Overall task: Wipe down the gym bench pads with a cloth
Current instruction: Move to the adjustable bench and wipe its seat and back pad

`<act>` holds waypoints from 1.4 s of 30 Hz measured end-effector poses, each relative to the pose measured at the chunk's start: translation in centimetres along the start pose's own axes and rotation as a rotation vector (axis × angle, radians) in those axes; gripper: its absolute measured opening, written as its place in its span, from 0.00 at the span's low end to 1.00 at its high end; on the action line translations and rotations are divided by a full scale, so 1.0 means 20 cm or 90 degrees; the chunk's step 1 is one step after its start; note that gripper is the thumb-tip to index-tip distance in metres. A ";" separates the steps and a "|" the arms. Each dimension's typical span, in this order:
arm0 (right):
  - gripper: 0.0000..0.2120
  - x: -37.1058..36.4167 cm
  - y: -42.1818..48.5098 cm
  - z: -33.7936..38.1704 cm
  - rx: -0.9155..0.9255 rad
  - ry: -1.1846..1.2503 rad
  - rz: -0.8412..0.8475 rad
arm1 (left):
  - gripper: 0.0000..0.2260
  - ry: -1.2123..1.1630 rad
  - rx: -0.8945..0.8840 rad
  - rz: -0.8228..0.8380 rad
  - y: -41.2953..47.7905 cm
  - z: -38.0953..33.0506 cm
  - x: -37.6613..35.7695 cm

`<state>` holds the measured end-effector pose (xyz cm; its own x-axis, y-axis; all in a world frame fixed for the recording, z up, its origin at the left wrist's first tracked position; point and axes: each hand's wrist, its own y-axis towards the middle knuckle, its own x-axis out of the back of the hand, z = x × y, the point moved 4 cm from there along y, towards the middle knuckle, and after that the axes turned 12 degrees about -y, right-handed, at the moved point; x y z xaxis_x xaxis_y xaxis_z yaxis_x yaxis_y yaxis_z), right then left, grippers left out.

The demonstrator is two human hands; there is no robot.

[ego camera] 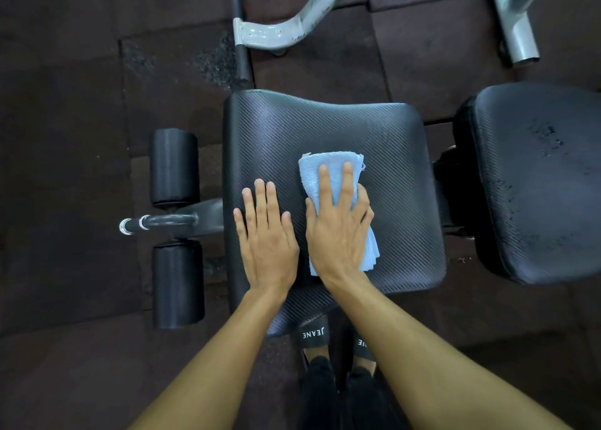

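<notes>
A black ribbed seat pad of the gym bench fills the middle of the head view. On it lies a folded light blue cloth, pressed flat under my right hand, whose fingers spread over it and thumb wraps its right edge. My left hand rests flat on the bare pad just left of the cloth, fingers together, holding nothing. A second, larger black back pad sits to the right, with scuffed specks on its surface.
Two black foam leg rollers and a chromed bar stick out left of the seat. Grey metal frame tubes cross the dark rubber floor tiles at the top. My sandalled feet stand under the pad's near edge.
</notes>
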<state>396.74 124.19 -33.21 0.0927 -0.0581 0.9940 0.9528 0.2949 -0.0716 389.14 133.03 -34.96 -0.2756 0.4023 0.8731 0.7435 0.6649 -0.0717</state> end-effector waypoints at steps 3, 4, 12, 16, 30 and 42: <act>0.25 0.03 0.02 -0.01 0.008 0.058 0.006 | 0.25 -0.023 0.005 0.031 0.01 -0.01 0.01; 0.24 0.05 0.03 -0.02 0.014 0.085 0.010 | 0.25 -0.030 0.010 0.042 0.02 -0.01 0.02; 0.22 0.33 0.11 -0.39 -0.013 0.131 0.021 | 0.22 -0.082 -0.018 0.116 0.01 -0.45 0.10; 0.22 0.47 0.20 -0.75 -0.034 0.110 0.008 | 0.25 -0.107 -0.069 0.118 0.00 -0.88 0.05; 0.22 0.33 0.63 -2.21 0.061 0.048 0.023 | 0.23 -0.015 -0.128 0.138 -0.18 -2.04 -0.93; 0.25 0.19 0.88 -2.18 0.197 0.000 0.021 | 0.25 0.092 -0.081 0.062 -0.16 -2.01 -1.11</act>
<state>426.42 87.53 -34.34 0.1219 -0.0443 0.9916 0.8164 0.5726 -0.0749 417.42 96.73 -34.80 -0.1154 0.3597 0.9259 0.8358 0.5388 -0.1051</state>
